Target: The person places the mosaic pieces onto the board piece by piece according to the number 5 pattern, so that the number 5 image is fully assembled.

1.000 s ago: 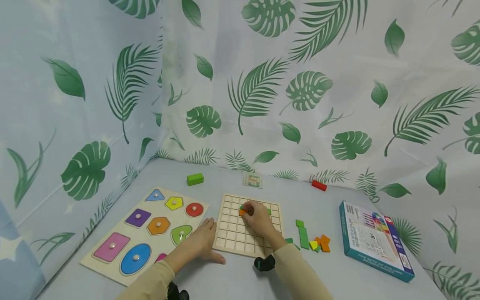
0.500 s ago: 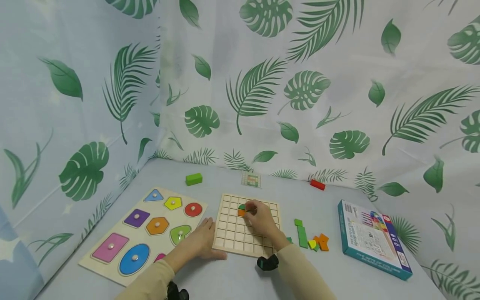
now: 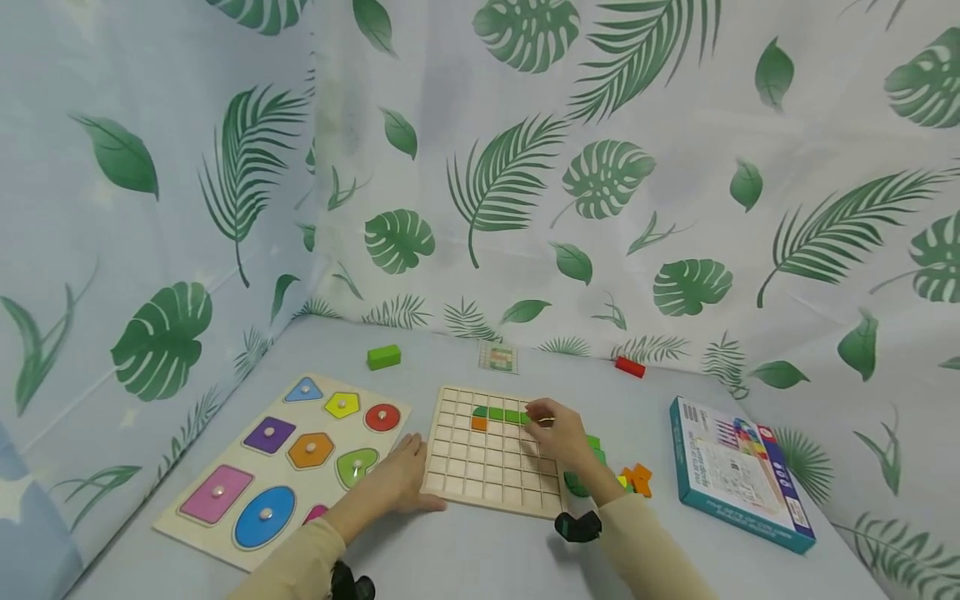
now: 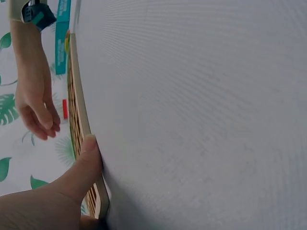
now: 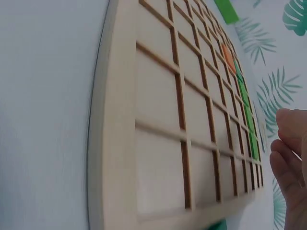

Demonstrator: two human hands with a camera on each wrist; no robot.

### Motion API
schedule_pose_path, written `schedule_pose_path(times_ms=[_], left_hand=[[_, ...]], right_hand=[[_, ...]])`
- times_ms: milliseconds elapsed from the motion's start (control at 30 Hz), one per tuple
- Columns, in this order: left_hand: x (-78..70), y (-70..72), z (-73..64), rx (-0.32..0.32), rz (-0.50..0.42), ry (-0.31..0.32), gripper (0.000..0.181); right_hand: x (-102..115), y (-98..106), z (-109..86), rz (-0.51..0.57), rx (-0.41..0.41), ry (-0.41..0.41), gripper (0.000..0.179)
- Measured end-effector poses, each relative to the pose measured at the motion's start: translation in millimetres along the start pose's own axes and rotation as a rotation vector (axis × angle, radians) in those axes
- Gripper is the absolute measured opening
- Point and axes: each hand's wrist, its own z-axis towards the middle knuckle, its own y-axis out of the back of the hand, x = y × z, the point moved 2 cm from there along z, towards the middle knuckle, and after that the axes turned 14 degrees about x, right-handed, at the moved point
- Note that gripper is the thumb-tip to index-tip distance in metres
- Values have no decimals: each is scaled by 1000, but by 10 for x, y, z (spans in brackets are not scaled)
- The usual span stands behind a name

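Note:
A wooden grid board [image 3: 487,479] lies in the middle of the table. In its upper rows sit a row of green pieces [image 3: 506,414], rounded at the left end, and an orange square [image 3: 478,424] just below. My left hand [image 3: 405,475] rests at the board's left front corner; its straight thumb [image 4: 81,170] lies against the front edge in the left wrist view. My right hand [image 3: 561,435] hovers over the board's right edge, by the end of the green row. Its fingers are loosely bent, and no piece shows between them in either wrist view.
Left stands a knob puzzle [image 3: 315,483] with colourful shapes. Loose green pieces [image 3: 595,443] and orange pieces [image 3: 637,478] lie right of the grid board, partly behind my right arm. Farther right is a teal box [image 3: 742,479]. A green block [image 3: 384,357], pattern card [image 3: 498,357] and red cylinder [image 3: 630,367] lie behind.
My right hand has moved right from the orange square, uncovering the green row. My left hand has stayed at the board's corner. The view has shifted slightly.

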Motion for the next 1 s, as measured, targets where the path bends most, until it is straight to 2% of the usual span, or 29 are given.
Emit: schedule_pose_path(times_ms=[300, 567, 1000], left_hand=[[-9, -12, 18, -1, 22, 3, 93], [-33, -18, 7, -11, 9, -9, 93], [-37, -6, -25, -20, 3, -30, 92]], right_hand=[[-198, 241, -253, -38, -4, -103, 29], [-309, 444, -474, -70, -26, -116, 28], [-531, 690, -897, -95, -34, -217, 28]])
